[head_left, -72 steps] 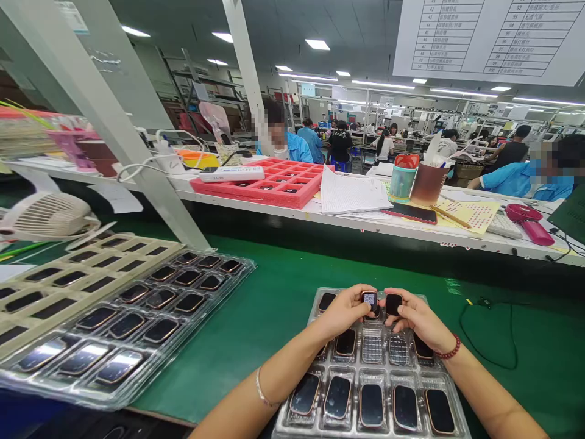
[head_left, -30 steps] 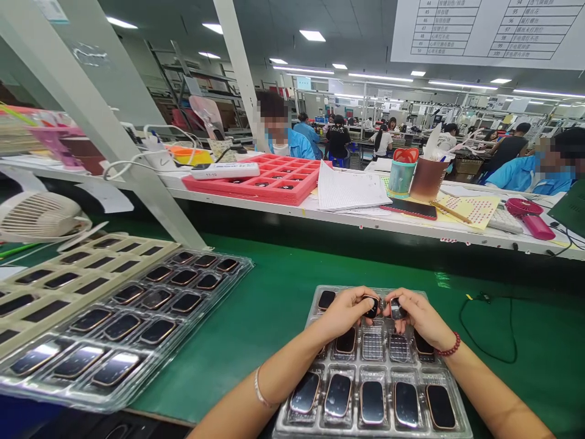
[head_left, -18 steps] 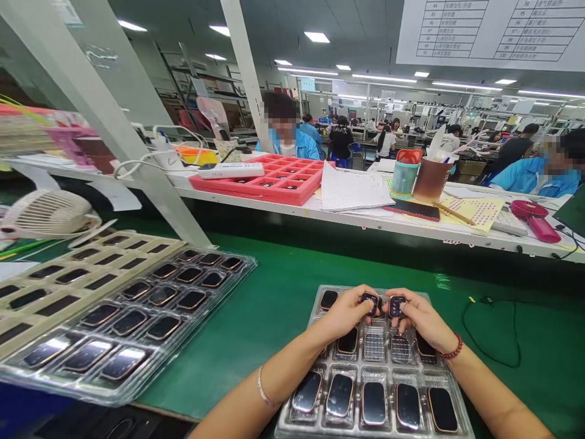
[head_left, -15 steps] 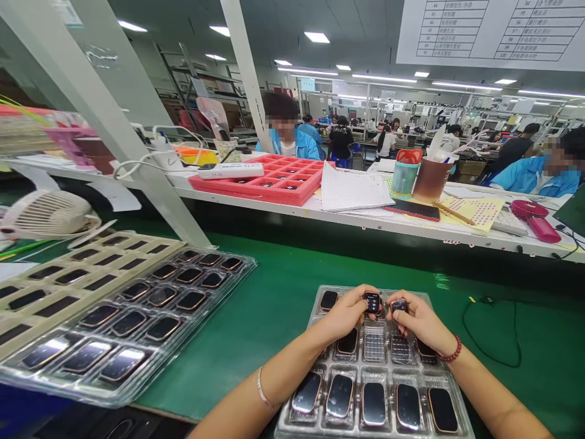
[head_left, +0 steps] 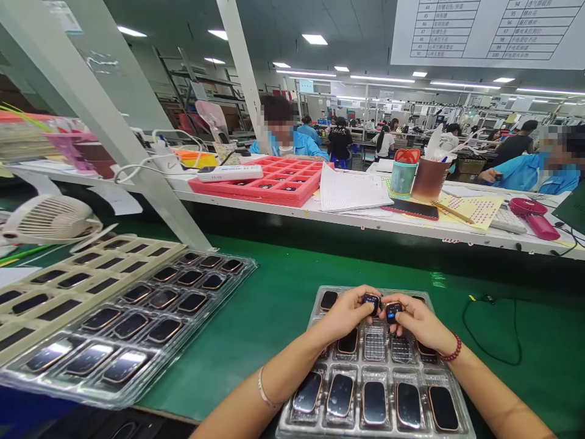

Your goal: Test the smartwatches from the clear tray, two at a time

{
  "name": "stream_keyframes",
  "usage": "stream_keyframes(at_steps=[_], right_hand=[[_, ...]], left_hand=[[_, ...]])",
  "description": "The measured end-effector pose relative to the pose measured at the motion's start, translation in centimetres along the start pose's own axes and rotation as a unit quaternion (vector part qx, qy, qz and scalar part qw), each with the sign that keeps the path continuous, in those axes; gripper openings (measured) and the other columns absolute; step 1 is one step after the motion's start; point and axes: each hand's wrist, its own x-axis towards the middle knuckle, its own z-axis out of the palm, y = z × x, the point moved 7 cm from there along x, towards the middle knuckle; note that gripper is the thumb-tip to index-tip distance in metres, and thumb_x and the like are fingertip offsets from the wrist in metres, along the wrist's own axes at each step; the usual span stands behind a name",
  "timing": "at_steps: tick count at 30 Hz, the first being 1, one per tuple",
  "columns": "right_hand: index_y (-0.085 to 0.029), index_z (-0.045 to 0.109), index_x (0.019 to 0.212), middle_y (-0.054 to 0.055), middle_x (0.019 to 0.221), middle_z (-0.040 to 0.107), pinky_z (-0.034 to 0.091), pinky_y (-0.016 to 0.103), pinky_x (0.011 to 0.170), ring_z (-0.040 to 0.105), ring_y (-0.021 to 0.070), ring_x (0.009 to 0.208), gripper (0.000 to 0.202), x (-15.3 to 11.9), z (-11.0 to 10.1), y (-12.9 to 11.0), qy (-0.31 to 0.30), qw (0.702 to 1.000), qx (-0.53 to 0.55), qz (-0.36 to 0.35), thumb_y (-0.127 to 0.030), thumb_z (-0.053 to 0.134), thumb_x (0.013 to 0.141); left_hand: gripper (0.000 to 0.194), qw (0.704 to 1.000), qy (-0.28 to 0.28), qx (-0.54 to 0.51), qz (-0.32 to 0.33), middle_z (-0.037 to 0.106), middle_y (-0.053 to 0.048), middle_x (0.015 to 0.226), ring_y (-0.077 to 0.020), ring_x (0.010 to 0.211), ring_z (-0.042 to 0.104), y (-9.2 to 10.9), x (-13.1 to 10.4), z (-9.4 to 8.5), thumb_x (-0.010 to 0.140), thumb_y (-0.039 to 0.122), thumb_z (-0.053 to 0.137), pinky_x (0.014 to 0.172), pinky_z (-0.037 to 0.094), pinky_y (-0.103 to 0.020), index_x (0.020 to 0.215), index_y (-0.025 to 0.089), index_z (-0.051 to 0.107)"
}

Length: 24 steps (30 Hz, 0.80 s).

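Note:
My left hand (head_left: 354, 312) grips a smartwatch body (head_left: 372, 301) without a strap, its small screen lit and the thumb on its face. A second smartwatch body (head_left: 392, 313) is in my right hand (head_left: 414, 318), with a blue patch glowing on its display and the thumb at its edge. The two watches are held side by side, close together. Beneath them lies a clear plastic tray (head_left: 361, 360) with dark-screened watch bodies in its pockets. Two pockets in its middle row hold no watch. My forearms hide part of the tray.
Another clear tray of watches (head_left: 176, 350) and a beige tray (head_left: 98, 289) lie on the green table (head_left: 219, 341) at left. A white fan (head_left: 50, 218) stands behind them. A black cable (head_left: 516, 341) lies at right. Across the raised shelf sits a red foam tray (head_left: 292, 196); co-workers sit beyond.
Both watches have come closer together, the right one shifting left. The right watch now shows a blue patch, and my left thumb lies further onto its screen.

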Motion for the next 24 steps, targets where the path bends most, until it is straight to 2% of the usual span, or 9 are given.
stream_keyframes(at_steps=[3,7,8,10,11,13,16,20,24], right_hand=[[-0.017,0.058,0.106,0.009,0.091,0.066,0.049,0.027,0.054,0.062,0.0146,0.062,0.035,0.01,-0.36,0.17,0.014,0.999,0.030,0.012,-0.043,0.045,0.086],[-0.021,0.053,0.112,0.006,0.095,0.063,0.050,0.026,0.055,0.059,0.0134,0.065,0.036,0.00,-0.52,-0.32,0.033,0.999,0.024,-0.002,-0.037,0.057,0.080],[-0.022,0.052,0.113,0.005,0.094,0.062,0.049,0.025,0.054,0.058,0.0123,0.063,0.039,0.00,-0.44,-0.44,0.031,0.999,0.010,-0.006,-0.033,0.062,0.076],[-0.022,0.053,0.111,0.003,0.090,0.062,0.048,0.024,0.051,0.055,0.0106,0.058,0.039,0.01,-0.30,-0.45,0.025,1.000,-0.008,-0.005,-0.030,0.064,0.075],[-0.021,0.055,0.108,0.003,0.087,0.063,0.047,0.024,0.050,0.055,0.0104,0.056,0.034,0.02,-0.29,-0.35,0.023,1.000,-0.004,0.000,-0.032,0.061,0.077],[-0.019,0.057,0.103,0.005,0.084,0.064,0.047,0.025,0.049,0.056,0.0114,0.054,0.030,0.04,-0.41,-0.08,0.023,0.999,0.022,0.010,-0.040,0.049,0.084],[-0.019,0.057,0.106,0.007,0.089,0.065,0.049,0.027,0.053,0.059,0.0144,0.063,0.032,0.09,-0.74,-0.01,0.032,0.998,0.047,0.002,-0.040,0.045,0.086],[-0.022,0.051,0.112,0.005,0.094,0.063,0.048,0.026,0.057,0.057,0.0135,0.067,0.037,0.06,-0.58,-0.27,0.026,1.000,-0.003,-0.013,-0.020,0.059,0.076],[-0.022,0.051,0.111,0.005,0.095,0.062,0.048,0.027,0.058,0.058,0.0141,0.068,0.036,-0.05,-0.18,-0.55,0.009,1.000,-0.017,-0.019,-0.016,0.057,0.076]], left_hand=[[0.034,0.999,0.014,0.008,-0.030,0.061,-0.003,0.072,-0.0086,0.049,0.051,-0.49,0.01,-0.29,0.084,0.042,0.042,0.045,0.031,-0.020,0.097,0.014,0.056],[0.047,1.000,0.024,0.004,0.005,0.063,-0.002,0.082,-0.0115,0.066,0.057,-0.12,-0.03,-0.44,0.071,0.026,0.063,0.057,0.040,-0.021,0.115,0.019,0.047],[0.048,1.000,0.019,0.003,0.012,0.063,-0.003,0.084,-0.0118,0.069,0.058,0.00,-0.05,-0.35,0.068,0.023,0.065,0.060,0.041,-0.022,0.113,0.019,0.048],[0.033,1.000,0.005,0.003,0.002,0.063,-0.004,0.082,-0.0111,0.064,0.057,0.03,-0.09,-0.12,0.072,0.028,0.061,0.058,0.041,-0.022,0.102,0.016,0.054],[0.027,1.000,0.002,0.005,-0.011,0.063,-0.004,0.079,-0.0104,0.059,0.056,-0.05,-0.11,-0.07,0.077,0.034,0.055,0.054,0.038,-0.022,0.096,0.015,0.056],[0.031,0.999,0.006,0.011,-0.032,0.062,-0.005,0.076,-0.0101,0.053,0.054,-0.16,-0.14,-0.15,0.083,0.040,0.042,0.047,0.033,-0.021,0.092,0.014,0.057],[0.028,0.999,0.019,0.024,-0.011,0.063,-0.005,0.084,-0.0127,0.065,0.058,0.14,-0.10,-0.33,0.078,0.029,0.051,0.053,0.038,-0.021,0.102,0.015,0.054],[0.038,0.999,0.012,0.030,0.023,0.062,-0.006,0.093,-0.0148,0.079,0.058,0.25,-0.05,-0.17,0.067,0.009,0.055,0.071,0.045,-0.027,0.105,0.016,0.054],[0.050,0.999,0.026,0.037,-0.006,0.061,-0.004,0.087,-0.0135,0.072,0.058,-0.23,-0.15,-0.41,0.067,0.008,0.052,0.056,0.042,-0.022,0.116,0.019,0.047]])
